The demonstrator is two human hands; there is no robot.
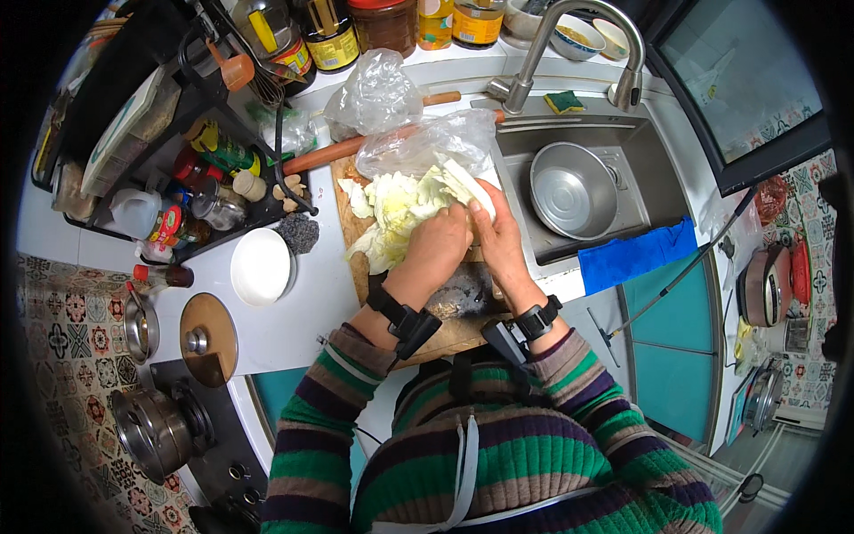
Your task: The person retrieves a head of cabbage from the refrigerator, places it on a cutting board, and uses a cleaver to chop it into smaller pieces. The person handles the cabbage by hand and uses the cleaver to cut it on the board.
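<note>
My right hand (499,230) holds a pale cabbage piece (467,188) with a thick white stem, at the right edge of a wooden cutting board (437,337). Against the lower left of that piece, my left hand (437,241) has its fingers curled in; whether they pinch a part of it is hidden. Loose yellow-white cabbage leaves (393,207) lie heaped on the board, left of both hands. Below the hands a cleaver's broad dark blade (460,290) appears to lie flat on the board, partly covered by my wrists. Clear plastic bags (427,150) rest behind the leaves.
A metal pot (574,190) stands in the steel sink (644,150) at right, under a faucet (534,60). To the left are a white bowl (261,267), a dark scouring pad (298,233) and a rack with jars (217,203). A wooden rod (327,155) crosses behind the board.
</note>
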